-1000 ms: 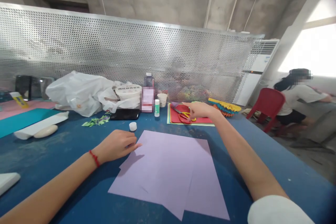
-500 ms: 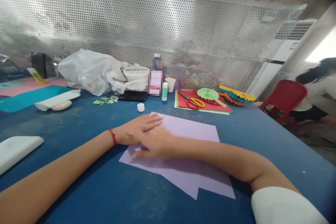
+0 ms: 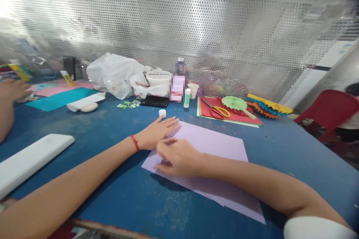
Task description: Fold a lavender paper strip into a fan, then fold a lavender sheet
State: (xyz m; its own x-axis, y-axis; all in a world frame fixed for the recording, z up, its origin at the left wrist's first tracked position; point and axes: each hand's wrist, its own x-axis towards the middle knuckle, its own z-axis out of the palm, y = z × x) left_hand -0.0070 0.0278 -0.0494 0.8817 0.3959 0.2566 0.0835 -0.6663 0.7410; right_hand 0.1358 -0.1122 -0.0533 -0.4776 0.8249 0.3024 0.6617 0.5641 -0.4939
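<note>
Along the near side of the blue worktable [image 3: 117, 205], lilac paper [image 3: 215, 151] lies under both hands. I read the left hand [image 3: 158, 132] as open and flat, its fingertips at the sheet's far left edge, just beside a white bottle cap [image 3: 162, 112]. The right hand [image 3: 179, 158] has drawn back from across the left and curls over the sheet's left edge; I cannot tell whether it pinches the paper. Scissors [image 3: 220, 112] lie farther off on red card [image 3: 209, 106], and another person's hand [image 3: 9, 91] rests at far left.

A thin red string bracelet [image 3: 135, 142] on the left wrist [image 3: 143, 142], a white sleeve [image 3: 315, 229] on the right arm [image 3: 269, 186], bare forearms
</note>
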